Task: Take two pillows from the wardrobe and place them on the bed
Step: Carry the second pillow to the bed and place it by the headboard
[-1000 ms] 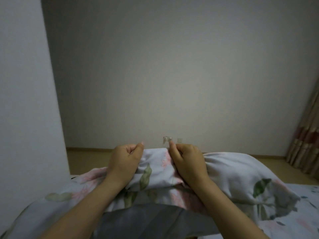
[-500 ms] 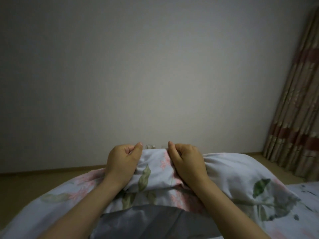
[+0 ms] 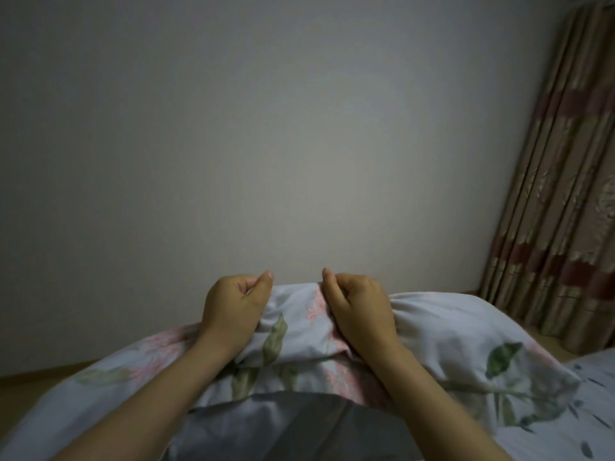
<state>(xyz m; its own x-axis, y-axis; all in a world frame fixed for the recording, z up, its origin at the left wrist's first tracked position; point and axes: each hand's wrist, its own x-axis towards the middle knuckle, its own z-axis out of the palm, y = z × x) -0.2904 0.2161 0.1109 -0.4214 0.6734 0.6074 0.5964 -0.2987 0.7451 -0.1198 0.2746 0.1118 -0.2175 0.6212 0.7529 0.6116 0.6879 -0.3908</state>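
Note:
I carry a pale blue pillow [image 3: 459,331] printed with pink flowers and green leaves, held up in front of me. My left hand [image 3: 233,307] grips its top edge, fingers curled over the far side. My right hand [image 3: 359,304] grips the same edge a little to the right. A grey pillow [image 3: 283,424] lies under the floral one, against my forearms. The corner of the bed [image 3: 595,371], in a pale sheet with dark leaf marks, shows at the lower right.
A plain grey wall [image 3: 266,144] fills the view ahead. Patterned beige and red curtains [image 3: 562,211] hang at the right. A strip of wooden floor [image 3: 40,374] runs along the wall's base at the left.
The view has swung right: the white panel at the left is gone and the curtains have come further into view. Both hands keep the same grip on the pillow.

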